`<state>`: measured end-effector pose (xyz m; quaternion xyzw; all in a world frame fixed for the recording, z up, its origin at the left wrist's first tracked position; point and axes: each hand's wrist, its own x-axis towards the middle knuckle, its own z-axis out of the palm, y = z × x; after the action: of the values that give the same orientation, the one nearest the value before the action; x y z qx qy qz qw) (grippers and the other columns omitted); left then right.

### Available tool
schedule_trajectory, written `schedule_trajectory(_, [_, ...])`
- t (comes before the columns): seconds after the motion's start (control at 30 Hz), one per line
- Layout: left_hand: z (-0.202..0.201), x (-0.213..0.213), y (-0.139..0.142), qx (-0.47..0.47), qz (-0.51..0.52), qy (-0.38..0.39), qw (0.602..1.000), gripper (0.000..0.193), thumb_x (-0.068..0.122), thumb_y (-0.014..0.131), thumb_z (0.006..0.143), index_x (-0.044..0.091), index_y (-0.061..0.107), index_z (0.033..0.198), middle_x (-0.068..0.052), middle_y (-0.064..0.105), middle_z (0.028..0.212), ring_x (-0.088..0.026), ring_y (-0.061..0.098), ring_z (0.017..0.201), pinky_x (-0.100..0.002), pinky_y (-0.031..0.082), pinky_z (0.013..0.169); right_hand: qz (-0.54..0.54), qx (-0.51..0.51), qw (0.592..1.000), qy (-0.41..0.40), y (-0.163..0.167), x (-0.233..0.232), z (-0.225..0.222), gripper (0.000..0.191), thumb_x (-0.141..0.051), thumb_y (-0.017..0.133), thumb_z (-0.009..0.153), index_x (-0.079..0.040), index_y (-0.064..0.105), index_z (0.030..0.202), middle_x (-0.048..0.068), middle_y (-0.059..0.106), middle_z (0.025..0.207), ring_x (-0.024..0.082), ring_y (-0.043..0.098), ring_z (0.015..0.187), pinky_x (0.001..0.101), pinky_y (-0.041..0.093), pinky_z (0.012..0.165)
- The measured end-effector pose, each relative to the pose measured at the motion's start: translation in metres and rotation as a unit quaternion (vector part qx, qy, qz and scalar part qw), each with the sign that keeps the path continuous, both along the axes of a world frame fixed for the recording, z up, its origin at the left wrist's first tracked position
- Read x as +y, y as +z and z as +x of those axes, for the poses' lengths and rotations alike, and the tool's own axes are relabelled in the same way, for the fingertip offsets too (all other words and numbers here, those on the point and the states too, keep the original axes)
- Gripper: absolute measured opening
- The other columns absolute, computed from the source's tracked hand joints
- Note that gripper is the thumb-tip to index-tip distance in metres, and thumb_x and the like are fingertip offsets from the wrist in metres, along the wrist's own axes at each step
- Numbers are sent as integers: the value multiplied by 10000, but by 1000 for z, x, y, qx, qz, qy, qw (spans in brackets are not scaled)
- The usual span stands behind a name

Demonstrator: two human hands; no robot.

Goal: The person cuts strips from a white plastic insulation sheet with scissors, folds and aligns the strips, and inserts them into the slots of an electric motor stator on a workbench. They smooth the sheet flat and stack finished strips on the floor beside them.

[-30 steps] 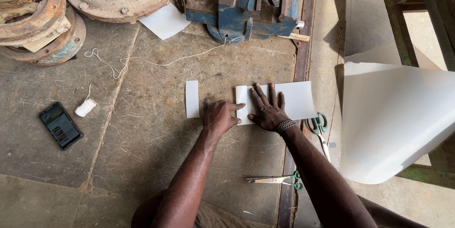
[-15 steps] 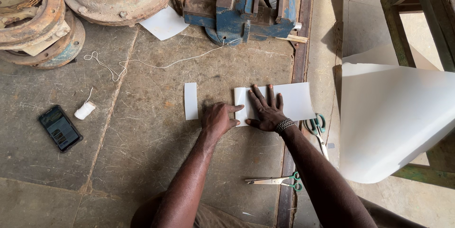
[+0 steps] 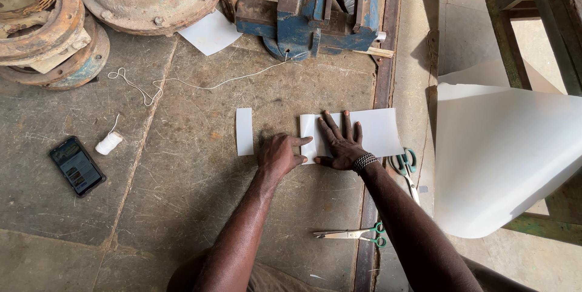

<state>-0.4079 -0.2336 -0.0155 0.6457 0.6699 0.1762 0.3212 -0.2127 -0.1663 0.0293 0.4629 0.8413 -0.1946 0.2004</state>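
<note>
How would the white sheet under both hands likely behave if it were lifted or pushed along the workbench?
The white sheet lies thin and flat under the right hand and the left hand, so it would probably flop when lifted by one edge. It looks light, likely to slide on the workbench unless pinned. Its left edge seems folded or creased, so it probably bends easily.

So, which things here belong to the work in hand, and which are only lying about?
In hand:
- white sheet, pressed flat by the right hand
- left hand, at the sheet's left edge

Lying about:
- narrow white strip
- phone
- string spool
- blue vise
- two pairs of scissors
</note>
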Motion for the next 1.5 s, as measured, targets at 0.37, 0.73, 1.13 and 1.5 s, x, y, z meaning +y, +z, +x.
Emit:
schedule_trajectory(0.37, [16,-19,12,96,4,12,995,669,330,877,795,432,649,1416,-42,631,1358,-250,558,1235,-480,449,1186,-14,-37,993,-109,6,-6,-10,1363,-680,814,656,-415,-87,1644,37,-261,1719,564,-279,1480,868,-38,1074])
schedule_trajectory(0.73, [31,-16,45,97,-181,230,951,1428,522,942,673,379,-122,1614,-216,-335,1644,-509,-313,1482,-810,-58,1133,-30,-61,992,-102,9,10,-7,1372,-732,808,651,-410,-93,1633,50,-297,1707,565,-312,1474,902,-62,1032])
schedule_trajectory(1.13, [46,6,43,5,-141,342,929,1430,134,946,654,447,-88,1592,-182,-304,1672,-460,-351,1495,-807,-179,1103,-46,-68,991,-101,12,16,-5,1354,-714,802,676,-438,-129,1620,51,-318,1701,571,-319,1467,902,-53,1033])
schedule_trajectory(1.5, [45,18,49,20,-142,353,924,1484,125,926,668,426,-218,1564,-196,-299,1671,-501,-340,1482,-831,-182,1077,-54,-77,991,-95,14,16,-6,1333,-736,778,698,-454,-152,1610,57,-331,1695,566,-340,1458,905,-56,1030])
